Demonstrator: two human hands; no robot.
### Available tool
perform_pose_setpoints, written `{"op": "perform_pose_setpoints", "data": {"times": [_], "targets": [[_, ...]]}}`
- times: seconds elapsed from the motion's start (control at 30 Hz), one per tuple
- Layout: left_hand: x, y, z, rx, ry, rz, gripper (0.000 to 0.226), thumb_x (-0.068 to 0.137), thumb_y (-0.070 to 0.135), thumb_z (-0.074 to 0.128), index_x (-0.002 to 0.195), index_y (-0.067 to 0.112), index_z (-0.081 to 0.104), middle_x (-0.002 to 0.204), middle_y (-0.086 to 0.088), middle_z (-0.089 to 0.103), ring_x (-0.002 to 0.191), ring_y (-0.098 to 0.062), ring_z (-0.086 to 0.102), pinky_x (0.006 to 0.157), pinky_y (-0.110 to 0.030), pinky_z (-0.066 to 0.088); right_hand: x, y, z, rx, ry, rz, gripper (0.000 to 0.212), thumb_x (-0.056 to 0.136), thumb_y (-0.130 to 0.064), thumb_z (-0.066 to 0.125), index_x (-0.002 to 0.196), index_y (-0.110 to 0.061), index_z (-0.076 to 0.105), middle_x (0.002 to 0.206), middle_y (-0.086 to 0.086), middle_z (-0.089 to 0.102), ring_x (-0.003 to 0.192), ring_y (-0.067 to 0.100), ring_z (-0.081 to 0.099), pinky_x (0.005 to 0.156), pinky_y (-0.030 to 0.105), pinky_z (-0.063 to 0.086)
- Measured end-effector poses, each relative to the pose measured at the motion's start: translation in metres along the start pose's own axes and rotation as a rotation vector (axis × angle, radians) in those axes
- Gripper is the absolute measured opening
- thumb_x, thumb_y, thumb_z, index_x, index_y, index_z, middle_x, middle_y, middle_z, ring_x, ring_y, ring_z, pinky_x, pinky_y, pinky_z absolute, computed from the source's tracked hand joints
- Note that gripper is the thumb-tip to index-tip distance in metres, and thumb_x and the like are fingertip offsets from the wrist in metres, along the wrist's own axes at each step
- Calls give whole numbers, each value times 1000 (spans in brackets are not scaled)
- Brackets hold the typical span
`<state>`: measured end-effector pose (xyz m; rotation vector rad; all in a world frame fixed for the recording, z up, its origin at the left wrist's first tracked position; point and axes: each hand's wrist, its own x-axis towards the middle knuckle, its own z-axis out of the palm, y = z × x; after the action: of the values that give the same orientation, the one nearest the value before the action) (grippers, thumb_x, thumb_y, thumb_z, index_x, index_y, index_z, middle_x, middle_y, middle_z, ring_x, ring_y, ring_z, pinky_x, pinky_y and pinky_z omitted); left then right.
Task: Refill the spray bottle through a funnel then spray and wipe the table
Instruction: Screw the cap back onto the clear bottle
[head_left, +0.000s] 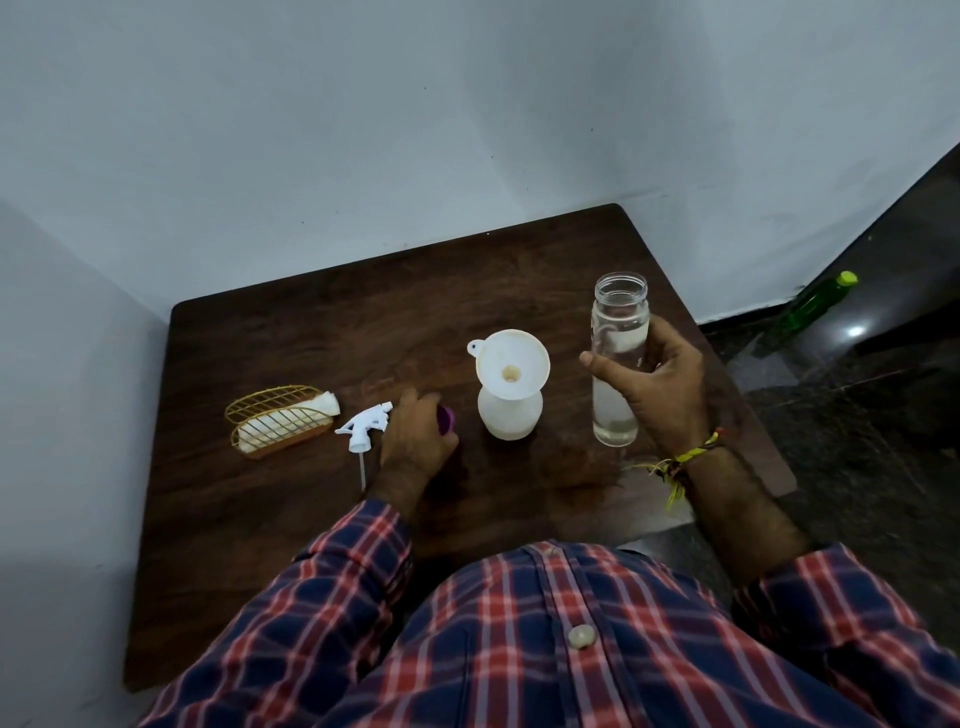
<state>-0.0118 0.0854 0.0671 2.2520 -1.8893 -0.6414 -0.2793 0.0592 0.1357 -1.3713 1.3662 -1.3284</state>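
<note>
Wrapped around a clear bottle (620, 364), our right hand (655, 387) makes the grip that matters now: fingers curled across the front, thumb behind, holding it upright with its mouth uncapped and clear liquid inside. Our left hand (415, 434) rests on the worktop (291, 530), closed over a small purple cap (447, 420) that is mostly hidden beneath it.

The spray bottle (510, 415), white and squat, stands near the middle of the worktop between our two hands, with a white funnel (511, 364) seated in its neck. Its trigger head (363, 423) lies on its side just left of our left hand, dip tube pointing toward us.

We judge the pour has not yet begun. To do it well, we should bring the clear bottle's lip over the funnel's bowl, not past its rim, and tilt slowly so the stream meets the sloping wall and drains before it backs up. The funnel only sits loose, so our left hand would do better leaving the cap and steadying the spray bottle.

A gold wire holder (280, 421) with a white cloth (291, 423) tucked in it waits at the far left for the wipe. The worktop is dark wood grain, pushed into a corner of pale walls; a green bottle (815, 306) lies on the dark glossy floor to the right.
</note>
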Motion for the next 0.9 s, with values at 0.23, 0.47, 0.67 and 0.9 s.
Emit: {"op": "perform_pose_setpoints", "data": {"times": [0.23, 0.47, 0.67, 0.9], "targets": [[-4, 28, -65, -406, 386, -138, 53, 77, 25, 80, 122, 19, 52, 124, -8, 53, 112, -22, 54, 82, -26, 48, -5, -19, 14, -135, 5, -115, 53, 68, -24, 89, 113, -12, 66, 103, -3, 72, 92, 8, 69, 80, 24, 57], [-11, 85, -118, -786, 611, 80, 51, 74, 27, 84, 114, 17, 54, 111, 1, 61, 96, -11, 61, 71, -10, 50, -6, -42, 29, -229, -5, -207, 59, 67, -37, 87, 119, -18, 65, 109, -5, 70, 96, 6, 67, 83, 26, 58], [-20, 118, -139, -1481, 480, 180, 40, 66, 10, 88, 94, 13, 60, 94, -7, 69, 92, -24, 67, 84, -30, 54, -10, -57, 28, -266, 17, -278, 62, 68, -45, 86, 120, -19, 64, 109, -6, 68, 94, 3, 65, 81, 23, 56], [-28, 132, -143, -1604, 191, 331, 53, 80, 7, 74, 129, 0, 55, 127, -26, 61, 115, -40, 62, 102, -50, 48, -10, -62, 23, -362, -11, -375, 64, 70, -47, 83, 124, -18, 62, 108, -1, 66, 96, 14, 64, 80, 39, 57]]}}
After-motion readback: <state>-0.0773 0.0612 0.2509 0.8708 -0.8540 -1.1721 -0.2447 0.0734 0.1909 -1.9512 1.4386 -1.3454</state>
